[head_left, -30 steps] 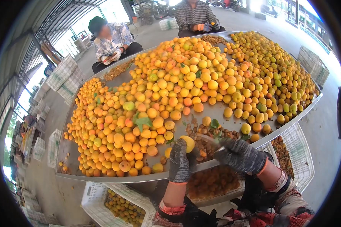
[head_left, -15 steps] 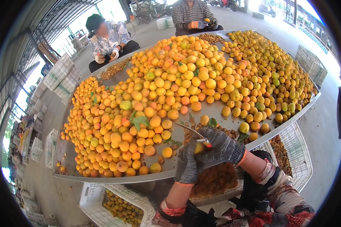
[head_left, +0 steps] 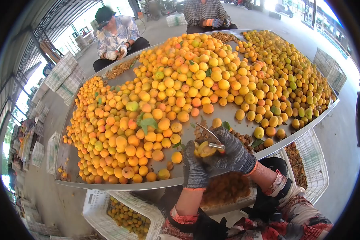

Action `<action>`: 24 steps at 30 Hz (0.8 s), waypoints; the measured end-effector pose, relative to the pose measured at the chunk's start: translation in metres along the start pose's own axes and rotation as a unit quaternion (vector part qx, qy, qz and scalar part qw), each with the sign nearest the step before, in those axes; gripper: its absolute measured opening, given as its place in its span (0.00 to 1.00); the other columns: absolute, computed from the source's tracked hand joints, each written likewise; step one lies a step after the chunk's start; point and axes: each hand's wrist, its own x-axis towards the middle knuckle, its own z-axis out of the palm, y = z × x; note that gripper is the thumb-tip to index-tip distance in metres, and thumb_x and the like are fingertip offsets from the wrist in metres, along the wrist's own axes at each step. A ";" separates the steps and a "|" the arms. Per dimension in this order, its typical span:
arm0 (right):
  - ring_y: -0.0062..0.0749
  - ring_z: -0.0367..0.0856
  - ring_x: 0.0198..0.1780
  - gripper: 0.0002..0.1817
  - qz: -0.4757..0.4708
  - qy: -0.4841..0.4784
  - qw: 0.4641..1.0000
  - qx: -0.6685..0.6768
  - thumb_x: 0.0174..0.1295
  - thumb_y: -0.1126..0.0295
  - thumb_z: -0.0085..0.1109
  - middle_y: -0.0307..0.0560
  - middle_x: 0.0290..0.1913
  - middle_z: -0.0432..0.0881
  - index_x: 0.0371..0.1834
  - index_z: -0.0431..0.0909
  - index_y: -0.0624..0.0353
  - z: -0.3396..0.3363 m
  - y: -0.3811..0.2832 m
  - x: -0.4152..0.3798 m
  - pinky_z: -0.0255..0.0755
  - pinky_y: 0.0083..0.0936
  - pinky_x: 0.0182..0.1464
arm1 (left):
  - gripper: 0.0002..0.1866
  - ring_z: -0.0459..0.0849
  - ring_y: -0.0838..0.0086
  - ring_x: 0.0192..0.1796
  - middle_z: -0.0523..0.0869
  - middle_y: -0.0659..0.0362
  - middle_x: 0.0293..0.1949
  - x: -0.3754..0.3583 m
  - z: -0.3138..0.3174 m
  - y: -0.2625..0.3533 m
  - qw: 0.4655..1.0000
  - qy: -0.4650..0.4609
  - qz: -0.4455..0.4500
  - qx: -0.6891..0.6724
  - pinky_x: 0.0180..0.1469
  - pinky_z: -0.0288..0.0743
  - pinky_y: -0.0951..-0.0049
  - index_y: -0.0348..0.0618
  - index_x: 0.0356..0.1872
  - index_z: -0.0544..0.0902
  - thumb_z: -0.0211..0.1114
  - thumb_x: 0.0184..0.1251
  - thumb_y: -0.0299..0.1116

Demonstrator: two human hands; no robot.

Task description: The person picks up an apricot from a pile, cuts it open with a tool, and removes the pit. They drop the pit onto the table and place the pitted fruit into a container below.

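A split apricot [head_left: 205, 149], its yellow flesh and hollow inside showing, sits in the fingers of my left hand [head_left: 195, 170], which wears a dark grey knit glove. My right hand [head_left: 235, 154], gloved the same way, grips a small knife [head_left: 210, 133]. The thin curved blade points up and left, just above the split fruit; most of the handle is hidden in my fist. Both hands are close together over the near edge of a metal table [head_left: 156, 186]. Beyond them lies a large heap of whole apricots [head_left: 164, 94], orange to greenish yellow.
Brown pits [head_left: 244, 140] lie behind my right hand. Under the table edge stand white crates, one with greenish apricots [head_left: 128, 218], another with brown pieces [head_left: 295, 162]. Across the table sit two people, a person in a patterned shirt [head_left: 118, 34] and one in a checked shirt [head_left: 206, 12].
The apricot between my hands now shows opened, with its cut inside facing up. My knife hand has turned slightly, lifting the blade. The person at far left has brought their hands together.
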 end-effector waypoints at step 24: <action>0.32 0.75 0.47 0.24 0.148 0.054 0.966 0.204 0.51 0.71 0.64 0.48 0.46 0.74 0.52 0.69 0.59 0.000 -0.014 -0.027 0.72 0.26 0.46 | 0.25 0.77 0.76 0.38 0.78 0.59 0.41 0.002 -0.051 -0.016 0.925 -0.029 0.175 0.335 0.38 0.75 0.74 0.46 0.54 0.71 0.53 0.63 0.53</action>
